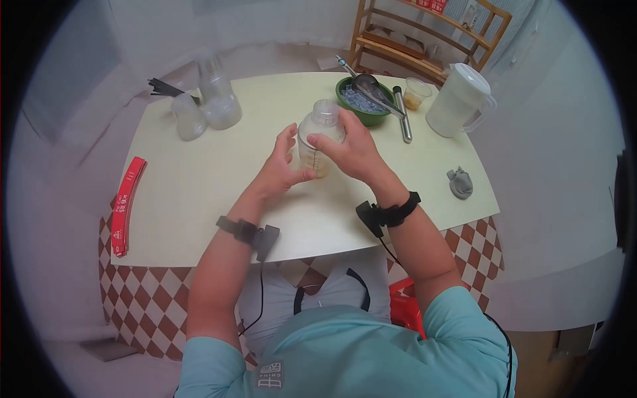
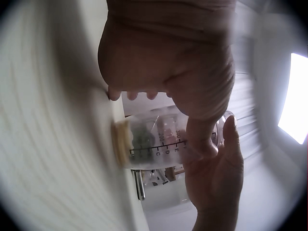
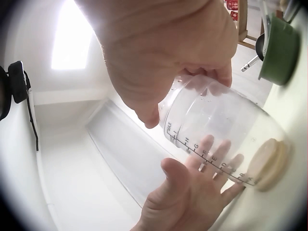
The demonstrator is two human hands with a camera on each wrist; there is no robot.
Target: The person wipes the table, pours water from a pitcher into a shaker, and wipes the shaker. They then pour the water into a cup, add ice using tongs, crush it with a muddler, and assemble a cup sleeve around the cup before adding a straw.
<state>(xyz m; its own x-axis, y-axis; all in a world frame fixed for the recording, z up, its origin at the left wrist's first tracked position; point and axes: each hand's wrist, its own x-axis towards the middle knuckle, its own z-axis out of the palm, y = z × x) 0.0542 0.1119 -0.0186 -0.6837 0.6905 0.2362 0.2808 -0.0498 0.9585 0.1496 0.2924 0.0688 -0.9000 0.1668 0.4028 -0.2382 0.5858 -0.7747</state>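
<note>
A clear cocktail shaker [image 1: 310,158] with a capped narrow top [image 1: 325,114] stands upright in front of me, black measuring marks down its side. A little amber liquid [image 3: 270,163] lies in its bottom, close at the table top. My right hand [image 1: 358,149] grips the shoulder of the shaker, thumb on the near side and fingers round the far side. Around the lower left side is my left hand [image 1: 282,169], its fingers spread and fairly straight. In the right wrist view, the left fingers [image 3: 219,154] show through the clear wall.
Behind the shaker, a green bowl [image 1: 373,120] holds ice and dark utensils. To its right are a metal muddler [image 1: 403,119], a cup [image 1: 417,93] and a lidded pitcher [image 1: 458,103]. Clear containers [image 1: 221,109] stand at left, a red strip [image 1: 126,205] nearer; a grey cloth [image 1: 459,184] lies right.
</note>
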